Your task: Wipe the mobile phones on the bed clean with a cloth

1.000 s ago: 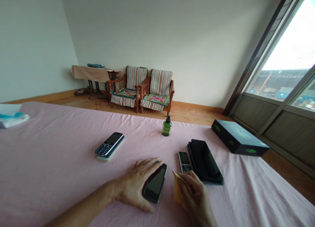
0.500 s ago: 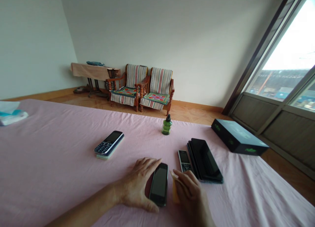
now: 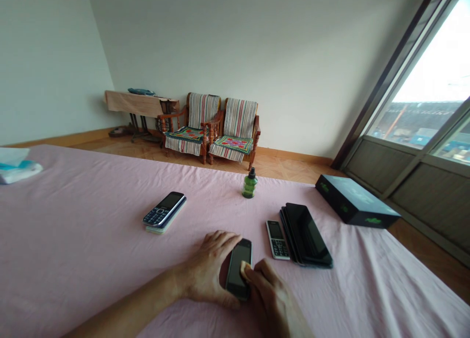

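Left hand [image 3: 209, 274] curves around the left edge of the black smartphone [image 3: 238, 262], fingers a little spread and thumb at the near end, clasping it flat on the pink tablecloth [image 3: 91, 240]. Right hand [image 3: 271, 296] is closed, pinching a small yellow cloth [image 3: 245, 268] against the screen. A small keypad phone [image 3: 277, 239] lies just to the right.

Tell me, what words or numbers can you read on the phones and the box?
No text can be read.
Black box: green marks, too blurred.
Keypad phone and small keypad phone: key marks too small.
Smartphone under left hand, yellow cloth in right hand: dark screen, no writing.
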Tool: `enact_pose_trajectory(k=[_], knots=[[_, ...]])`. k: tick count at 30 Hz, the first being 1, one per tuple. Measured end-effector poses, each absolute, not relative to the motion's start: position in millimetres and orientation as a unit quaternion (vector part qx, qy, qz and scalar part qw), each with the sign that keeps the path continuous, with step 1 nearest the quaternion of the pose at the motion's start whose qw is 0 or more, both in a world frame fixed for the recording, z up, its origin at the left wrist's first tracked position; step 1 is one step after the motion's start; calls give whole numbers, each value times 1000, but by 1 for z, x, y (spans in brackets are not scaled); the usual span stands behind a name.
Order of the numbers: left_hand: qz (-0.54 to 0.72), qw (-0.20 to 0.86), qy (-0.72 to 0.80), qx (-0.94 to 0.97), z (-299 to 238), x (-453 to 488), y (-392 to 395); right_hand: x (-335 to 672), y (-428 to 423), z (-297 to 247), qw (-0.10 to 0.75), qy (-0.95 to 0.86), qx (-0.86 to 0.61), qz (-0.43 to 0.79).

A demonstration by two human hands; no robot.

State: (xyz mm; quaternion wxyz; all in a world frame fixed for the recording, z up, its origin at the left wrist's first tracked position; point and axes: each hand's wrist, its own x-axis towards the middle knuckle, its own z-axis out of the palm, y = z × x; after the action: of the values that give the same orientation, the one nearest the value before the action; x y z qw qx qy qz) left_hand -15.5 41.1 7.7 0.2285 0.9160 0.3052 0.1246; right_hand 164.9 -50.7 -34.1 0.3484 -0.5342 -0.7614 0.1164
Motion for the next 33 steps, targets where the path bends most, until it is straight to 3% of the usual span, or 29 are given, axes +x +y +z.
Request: enact_pose_trajectory(k=[5, 18, 33], knots=[[146, 221, 296, 918, 5, -15, 41, 164, -46, -32, 364, -749, -539, 125], [170, 232, 297, 911, 4, -13, 38, 182, -1, -4, 291, -784, -542, 84], [164, 220, 306, 912, 4, -12, 37, 184, -32, -2, 275, -786, -524, 177]])
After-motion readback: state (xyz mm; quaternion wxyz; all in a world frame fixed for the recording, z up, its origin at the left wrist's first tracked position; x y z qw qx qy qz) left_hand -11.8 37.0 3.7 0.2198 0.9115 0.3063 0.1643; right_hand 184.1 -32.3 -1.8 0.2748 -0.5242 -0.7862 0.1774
